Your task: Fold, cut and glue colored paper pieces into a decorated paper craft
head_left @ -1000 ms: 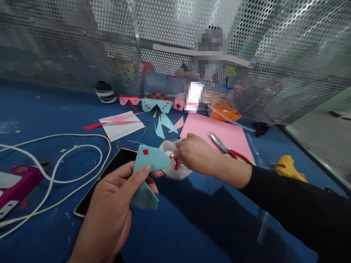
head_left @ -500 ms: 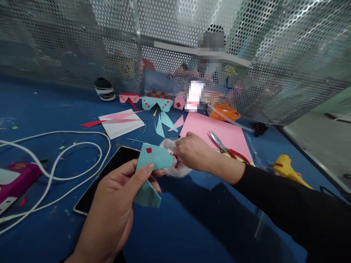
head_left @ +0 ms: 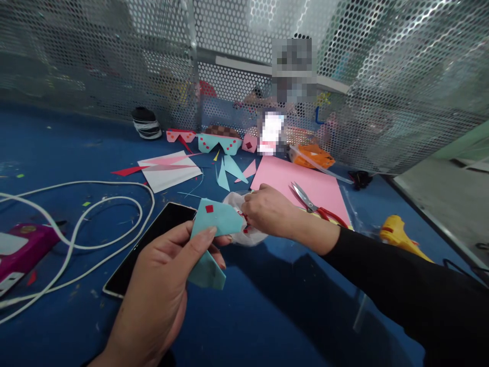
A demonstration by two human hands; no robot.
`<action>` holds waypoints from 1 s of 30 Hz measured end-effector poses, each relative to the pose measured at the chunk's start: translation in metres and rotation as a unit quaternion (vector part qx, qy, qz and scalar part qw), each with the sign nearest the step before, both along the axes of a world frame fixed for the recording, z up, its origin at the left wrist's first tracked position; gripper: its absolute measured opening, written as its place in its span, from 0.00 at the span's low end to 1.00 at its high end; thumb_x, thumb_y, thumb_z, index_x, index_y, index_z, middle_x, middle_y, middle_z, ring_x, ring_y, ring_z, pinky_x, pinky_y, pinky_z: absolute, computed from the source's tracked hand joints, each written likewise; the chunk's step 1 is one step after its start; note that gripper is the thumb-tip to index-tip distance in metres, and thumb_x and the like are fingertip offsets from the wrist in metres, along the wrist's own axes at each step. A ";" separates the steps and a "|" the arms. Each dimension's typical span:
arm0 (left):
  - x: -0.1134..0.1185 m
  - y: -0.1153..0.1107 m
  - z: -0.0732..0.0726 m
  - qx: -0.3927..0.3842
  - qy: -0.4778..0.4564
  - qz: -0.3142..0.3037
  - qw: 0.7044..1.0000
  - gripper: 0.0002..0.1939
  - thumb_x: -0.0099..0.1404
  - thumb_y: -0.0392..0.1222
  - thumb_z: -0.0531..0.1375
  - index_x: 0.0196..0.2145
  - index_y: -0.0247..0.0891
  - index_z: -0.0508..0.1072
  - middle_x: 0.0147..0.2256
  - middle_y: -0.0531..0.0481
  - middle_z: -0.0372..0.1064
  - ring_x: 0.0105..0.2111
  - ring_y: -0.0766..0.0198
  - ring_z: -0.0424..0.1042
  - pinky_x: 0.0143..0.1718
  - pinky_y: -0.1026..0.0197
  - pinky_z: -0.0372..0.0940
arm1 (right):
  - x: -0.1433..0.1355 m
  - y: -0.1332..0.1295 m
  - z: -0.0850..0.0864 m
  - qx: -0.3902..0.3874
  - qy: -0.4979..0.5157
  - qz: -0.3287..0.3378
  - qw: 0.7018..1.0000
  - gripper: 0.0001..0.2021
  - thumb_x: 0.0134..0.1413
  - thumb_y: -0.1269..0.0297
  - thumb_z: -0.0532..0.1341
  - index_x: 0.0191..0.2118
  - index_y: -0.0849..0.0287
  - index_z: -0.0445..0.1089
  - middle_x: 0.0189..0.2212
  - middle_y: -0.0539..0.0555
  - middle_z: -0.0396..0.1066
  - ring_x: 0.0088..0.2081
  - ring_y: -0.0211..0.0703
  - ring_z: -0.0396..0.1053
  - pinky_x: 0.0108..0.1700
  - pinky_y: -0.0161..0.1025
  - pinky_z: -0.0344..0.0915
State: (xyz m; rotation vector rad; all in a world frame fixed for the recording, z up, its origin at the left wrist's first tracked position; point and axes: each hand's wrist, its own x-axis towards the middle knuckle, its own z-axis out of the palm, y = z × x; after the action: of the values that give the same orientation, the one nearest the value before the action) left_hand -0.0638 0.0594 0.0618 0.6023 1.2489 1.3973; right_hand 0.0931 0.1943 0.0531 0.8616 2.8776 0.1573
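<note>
Between thumb and fingers, my left hand (head_left: 164, 270) grips a folded light-blue paper piece (head_left: 223, 220) with one red square (head_left: 209, 209) stuck on it. Just right of it, my right hand (head_left: 265, 210) reaches into a small container lined with a whitish plastic bag (head_left: 250, 238), where small red bits show. The fingertips of that hand are bent down and mostly hidden, so what they pinch cannot be made out. Scissors (head_left: 309, 201) with red handles rest on a pink paper sheet (head_left: 275, 171) beyond my right wrist.
Behind stand a blue paper mask (head_left: 218, 145) with red squares and a pink one (head_left: 180, 136), before a perforated metal screen (head_left: 237, 30). A dark tablet (head_left: 153, 239), white cable (head_left: 110, 182) and magenta device (head_left: 30, 255) lie left; a yellow glue gun (head_left: 399, 234) lies right.
Almost nothing differs. My left hand and the blue paper have shifted very slightly right; my right hand stays at the bag.
</note>
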 end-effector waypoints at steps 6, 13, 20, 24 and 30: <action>0.001 0.001 0.001 -0.003 -0.003 -0.002 1.000 0.09 0.52 0.44 0.72 0.30 0.40 0.80 0.26 0.54 0.77 0.21 0.70 0.70 0.21 0.73 0.67 | 0.002 0.002 -0.001 -0.028 0.042 -0.015 0.999 0.07 0.52 0.75 0.59 0.26 0.61 0.73 0.27 0.55 0.72 0.29 0.42 0.64 0.35 0.44 0.48; 0.000 -0.001 0.001 -0.008 -0.001 -0.002 1.000 0.09 0.53 0.44 0.72 0.31 0.40 0.80 0.26 0.54 0.77 0.22 0.71 0.70 0.22 0.73 0.66 | 0.016 0.002 0.016 -0.109 0.175 -0.088 0.975 0.06 0.49 0.75 0.61 0.29 0.59 0.75 0.27 0.51 0.74 0.29 0.38 0.65 0.37 0.41 0.55; 0.000 0.002 -0.002 -0.001 0.018 -0.010 1.000 0.10 0.53 0.46 0.71 0.30 0.37 0.80 0.25 0.52 0.76 0.21 0.70 0.69 0.22 0.72 0.64 | 0.036 -0.009 0.028 -0.258 0.318 -0.147 0.900 0.06 0.52 0.69 0.60 0.31 0.59 0.75 0.28 0.51 0.76 0.29 0.37 0.69 0.32 0.36 0.63; 0.006 0.000 -0.002 -0.006 0.059 -0.055 0.997 0.12 0.56 0.49 0.69 0.31 0.37 0.79 0.21 0.52 0.73 0.20 0.70 0.67 0.22 0.72 0.61 | 0.052 -0.030 0.034 -0.317 0.373 -0.180 0.853 0.08 0.54 0.64 0.58 0.32 0.59 0.74 0.26 0.50 0.73 0.28 0.36 0.66 0.29 0.36 0.61; 0.031 -0.003 0.003 -0.023 0.126 -0.188 0.974 0.15 0.57 0.53 0.67 0.28 0.37 0.80 0.18 0.52 0.71 0.15 0.71 0.63 0.18 0.70 0.55 | 0.088 -0.078 0.032 -0.384 0.492 -0.266 0.735 0.07 0.51 0.59 0.64 0.30 0.57 0.73 0.27 0.49 0.71 0.29 0.38 0.65 0.32 0.38 0.61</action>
State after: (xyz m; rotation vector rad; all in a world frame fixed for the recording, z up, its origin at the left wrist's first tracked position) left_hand -0.0324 0.0568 0.0649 0.9540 1.2798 0.9947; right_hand 0.1806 0.1163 0.0852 1.8201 2.6588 -1.9074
